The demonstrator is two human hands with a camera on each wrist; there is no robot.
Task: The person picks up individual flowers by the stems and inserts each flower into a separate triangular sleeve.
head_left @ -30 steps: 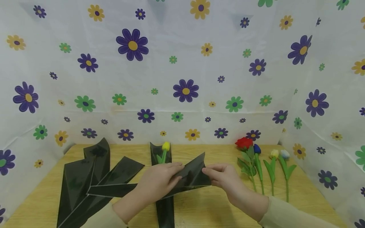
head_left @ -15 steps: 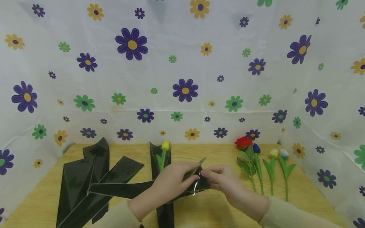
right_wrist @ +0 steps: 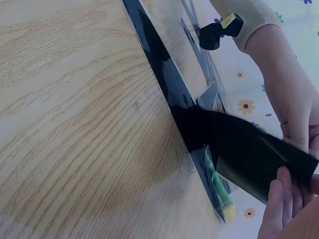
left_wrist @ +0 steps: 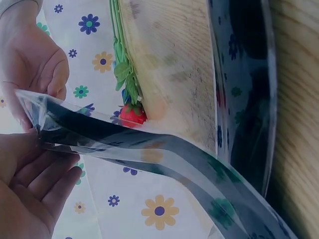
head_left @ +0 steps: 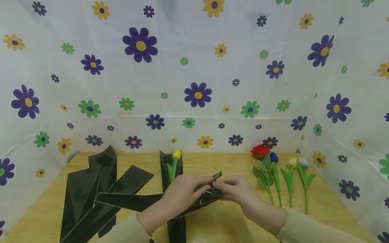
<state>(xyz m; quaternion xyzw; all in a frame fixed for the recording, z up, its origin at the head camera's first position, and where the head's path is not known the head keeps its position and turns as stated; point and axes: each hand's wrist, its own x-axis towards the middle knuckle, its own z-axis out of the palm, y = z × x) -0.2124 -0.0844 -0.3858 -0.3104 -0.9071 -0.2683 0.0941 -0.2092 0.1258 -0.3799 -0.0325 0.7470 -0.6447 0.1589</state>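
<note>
A long black flower sleeve with pale edges [head_left: 130,200] stretches sideways above the table. My left hand [head_left: 179,197] pinches its right end between thumb and fingers. At the same end my right hand [head_left: 244,195] pinches the rim, close to the left fingertips. In the left wrist view the sleeve [left_wrist: 149,147] looks dark and partly see-through, held by both hands. Beneath it lies another black sleeve [head_left: 177,231] with a yellow tulip [head_left: 176,155] at its far end. The left hand and the held sleeve hide that tulip's lower stem.
Several black sleeves [head_left: 80,195] lie overlapping on the left. On the right are a red rose [head_left: 260,152], a blue tulip [head_left: 274,158], a pale yellow tulip [head_left: 292,164] and a pale blue tulip [head_left: 303,164]. A flower-print cloth [head_left: 170,77] stands behind the wooden table [head_left: 231,222].
My left hand has slid right along the sleeve towards the right hand. The sleeve's raised pointed end has come down and bunched between the fingers. The right hand has barely moved.
</note>
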